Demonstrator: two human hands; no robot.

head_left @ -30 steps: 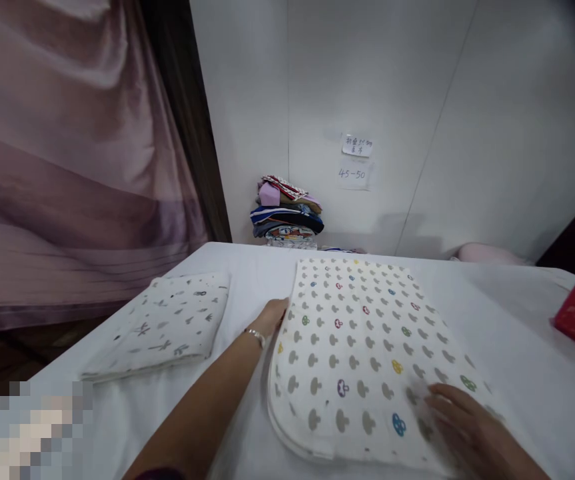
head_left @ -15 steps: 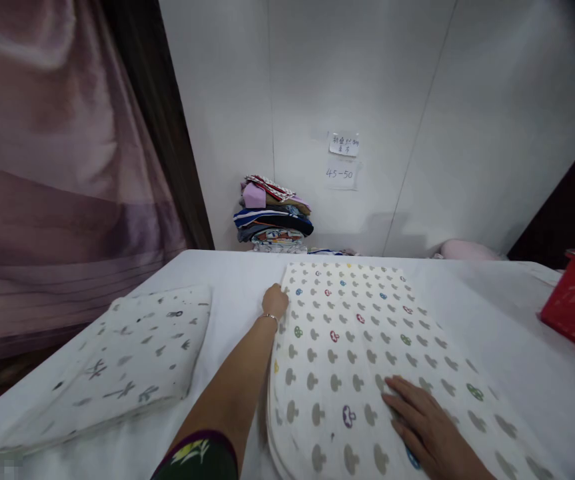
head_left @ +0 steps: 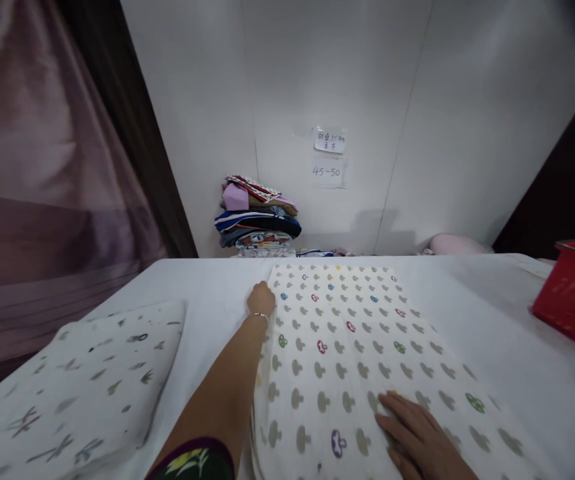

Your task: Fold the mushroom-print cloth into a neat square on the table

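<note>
A white cloth printed with grey and coloured mushrooms [head_left: 352,340] lies folded flat on the white table [head_left: 217,287]. My left hand [head_left: 261,299] reaches far forward along the cloth's left edge, fingers curled at that edge near the far corner; whether it pinches the fabric I cannot tell. A thin bracelet sits on that wrist. My right hand [head_left: 420,433] rests flat on the near part of the cloth, fingers spread, pressing it down.
A second folded white cloth with grey prints [head_left: 82,380] lies at the left. A stack of folded colourful fabrics [head_left: 257,220] stands at the wall behind the table. A red basket [head_left: 574,293] sits at the right edge. A purple curtain [head_left: 42,167] hangs left.
My left hand slid farther along the cloth's left edge toward the far corner. My right hand shifted left and nearer on the cloth. The view moved forward and right.
</note>
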